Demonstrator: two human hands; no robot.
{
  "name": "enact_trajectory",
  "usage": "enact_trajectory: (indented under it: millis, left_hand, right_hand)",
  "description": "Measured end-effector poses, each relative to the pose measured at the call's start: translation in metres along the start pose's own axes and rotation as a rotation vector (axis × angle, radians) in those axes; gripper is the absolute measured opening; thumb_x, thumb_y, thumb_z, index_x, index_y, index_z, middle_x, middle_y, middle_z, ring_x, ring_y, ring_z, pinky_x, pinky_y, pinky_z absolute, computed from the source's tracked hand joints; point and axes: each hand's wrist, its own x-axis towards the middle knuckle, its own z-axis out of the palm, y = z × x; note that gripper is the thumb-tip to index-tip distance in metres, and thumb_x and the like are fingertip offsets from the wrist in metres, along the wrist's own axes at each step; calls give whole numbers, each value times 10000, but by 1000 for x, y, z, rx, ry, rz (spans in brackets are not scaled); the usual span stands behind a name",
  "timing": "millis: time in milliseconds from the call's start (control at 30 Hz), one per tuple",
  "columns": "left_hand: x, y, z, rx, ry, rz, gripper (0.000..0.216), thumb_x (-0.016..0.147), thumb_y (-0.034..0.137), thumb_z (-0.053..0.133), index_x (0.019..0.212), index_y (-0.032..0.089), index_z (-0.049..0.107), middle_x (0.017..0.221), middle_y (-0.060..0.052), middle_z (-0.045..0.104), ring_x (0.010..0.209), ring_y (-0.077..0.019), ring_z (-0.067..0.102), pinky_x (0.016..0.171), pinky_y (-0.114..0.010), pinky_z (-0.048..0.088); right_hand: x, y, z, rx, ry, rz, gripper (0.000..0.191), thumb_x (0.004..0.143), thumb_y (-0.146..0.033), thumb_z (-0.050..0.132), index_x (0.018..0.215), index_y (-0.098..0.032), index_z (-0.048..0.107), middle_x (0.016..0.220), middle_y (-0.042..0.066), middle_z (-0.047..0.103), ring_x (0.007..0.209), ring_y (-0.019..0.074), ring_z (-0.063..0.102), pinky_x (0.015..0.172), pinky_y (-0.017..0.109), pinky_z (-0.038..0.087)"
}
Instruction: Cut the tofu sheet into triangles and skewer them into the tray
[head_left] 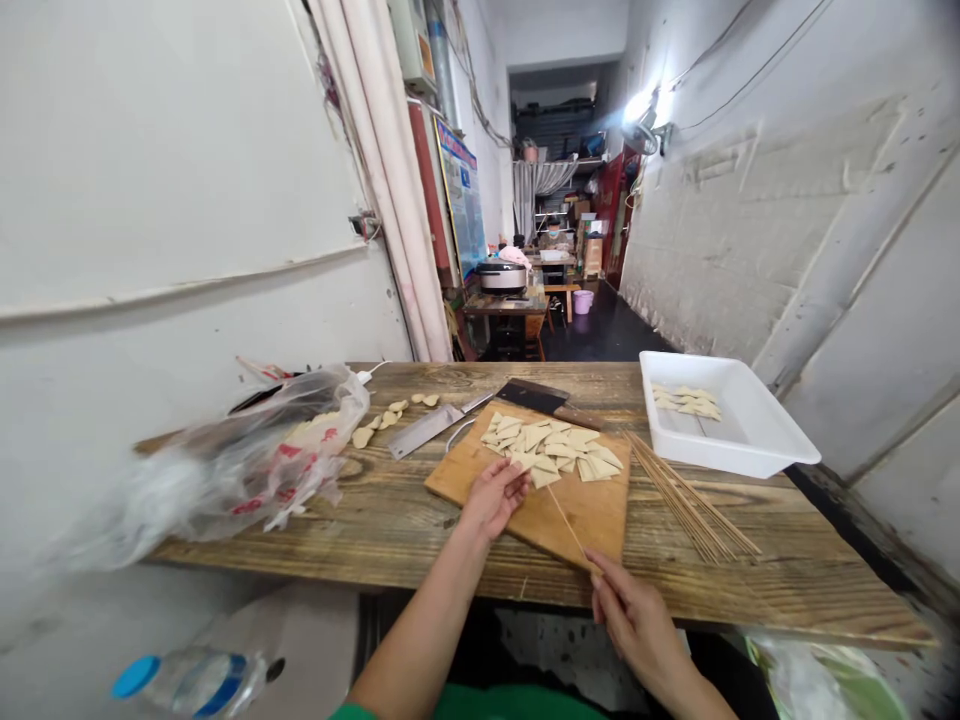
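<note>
In the head view, a thin stick (568, 522) is pinched near its low end by the right hand (630, 612), over the board (604, 510). Its far end is at the dough pieces (551, 447). One piece seems pinched by the curled left hand (495, 500). Dough could be torn by a crooked push; fingertips could be poked, being so near.

Clear plastic bottle (191, 684) with a blue cap down in the bottom left corner. Pinkish curtain (386, 170) hanging by the left wall, blue poster (466, 195) just past it. Further back, a lidded electric skillet (502, 278) sits on a table (491, 307), and there's a lilac bucket (583, 302) on the dark floor (600, 340). Wall fan (639, 138) up on the right, right by a super bright lamp (638, 105). Masked person (554, 238) way at the back.
</note>
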Motion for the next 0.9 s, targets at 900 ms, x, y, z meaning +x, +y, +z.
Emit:
enact_trajectory:
  millis: [900]
  left_hand:
    - [-10,4,-7,-69,73,-51,40,785,83,632,806,82,598,709,-80,661,561,-104,631,513,-180,539]
  right_hand:
    - [-4,-15,10,-129,-1,-44,360,897,-301,420,1143,-186,657,1033,90,705,928,211,677,826,297,533]
